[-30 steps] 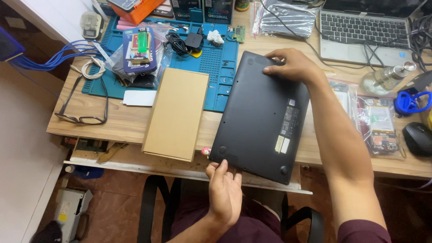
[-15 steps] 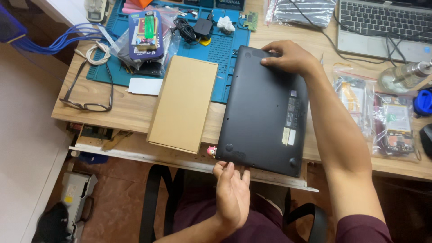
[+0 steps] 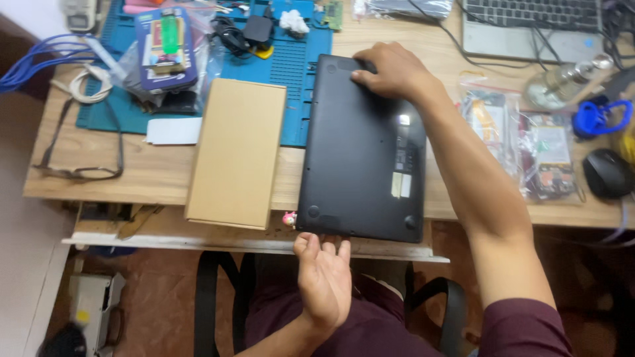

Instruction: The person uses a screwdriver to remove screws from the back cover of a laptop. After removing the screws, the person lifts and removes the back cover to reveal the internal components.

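The left hand (image 3: pixel 324 277) has crept up to the upturned black laptop's (image 3: pixel 360 152) near edge — fingertips under it; the right hand (image 3: pixel 390 69) lies flat on the far corner, its long axis running away along the desk (image 3: pixel 159 168).

Plain tan cardboard box (image 3: pixel 237 153), flat and rectangular, left of centre, overhanging the desk's near edge. Blue blister pack (image 3: pixel 166 45) with a green item inside, upper left; clear plastic bags (image 3: pixel 522 142) with small parts, right of centre. White and yellowish rectangular labels (image 3: pixel 401 173) on the black laptop underside (image 3: pixel 350 158), centre.
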